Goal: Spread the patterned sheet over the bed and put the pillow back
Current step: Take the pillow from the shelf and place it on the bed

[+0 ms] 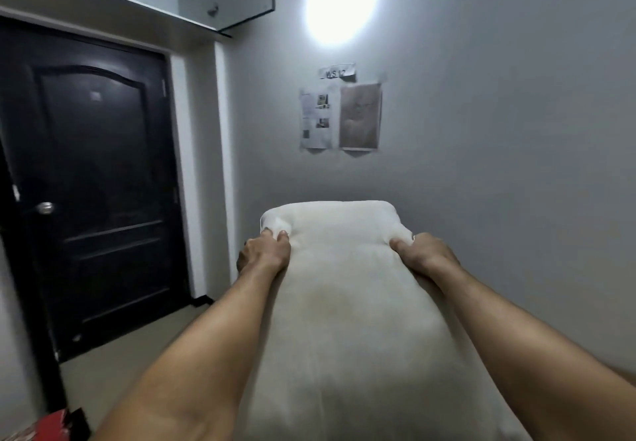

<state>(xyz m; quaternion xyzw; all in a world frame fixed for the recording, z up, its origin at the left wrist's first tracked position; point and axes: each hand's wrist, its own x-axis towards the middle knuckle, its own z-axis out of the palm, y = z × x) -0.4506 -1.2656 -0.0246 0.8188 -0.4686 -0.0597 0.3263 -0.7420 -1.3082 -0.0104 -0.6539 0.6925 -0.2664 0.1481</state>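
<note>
Gripping a white pillow (344,303) at its far end, both hands are closed on the fabric: the left hand (265,251) pinches the far left corner, the right hand (423,251) bunches the far right corner. Pillow is held raised in front of the person, lengthwise between both outstretched forearms, pointing toward the grey wall (499,131). Papers (340,117) are taped to that wall under a bright lamp (339,0). Black door (93,182) stands closed at left.
</note>
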